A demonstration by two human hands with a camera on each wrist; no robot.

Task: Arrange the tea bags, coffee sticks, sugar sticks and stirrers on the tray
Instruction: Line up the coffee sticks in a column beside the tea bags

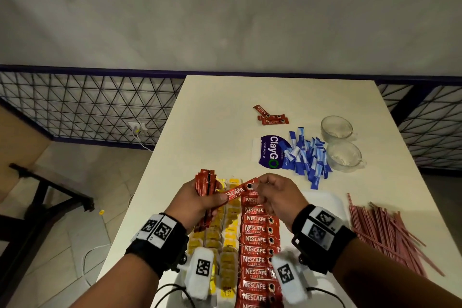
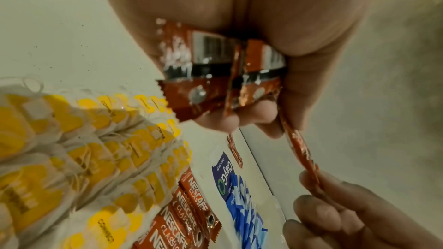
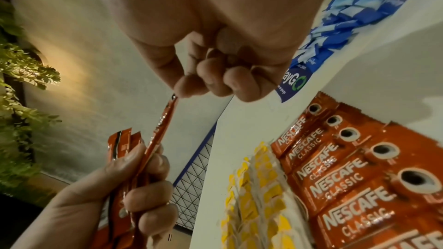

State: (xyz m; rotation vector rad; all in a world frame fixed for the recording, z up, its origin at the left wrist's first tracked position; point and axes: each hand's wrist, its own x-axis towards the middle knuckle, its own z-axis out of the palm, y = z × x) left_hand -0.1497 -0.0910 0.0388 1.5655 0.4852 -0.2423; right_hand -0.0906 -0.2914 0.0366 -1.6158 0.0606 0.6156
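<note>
Progress: partway | tray (image 1: 332,201), near centre: tea bags (image 1: 226,240) and coffee sticks (image 1: 257,250) rowed | left hand (image 1: 193,204) grips spare bundle (image 1: 206,182) | right hand (image 1: 277,197) pinches one stick (image 1: 240,191) | sugar sticks (image 1: 307,155) far right, stirrers (image 1: 382,230) right, loose on worktop (image 1: 225,112)

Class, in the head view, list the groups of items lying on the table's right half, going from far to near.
Loose Nescafe coffee sticks → far glass cup → blue sugar sticks → pink stirrers.
</note>
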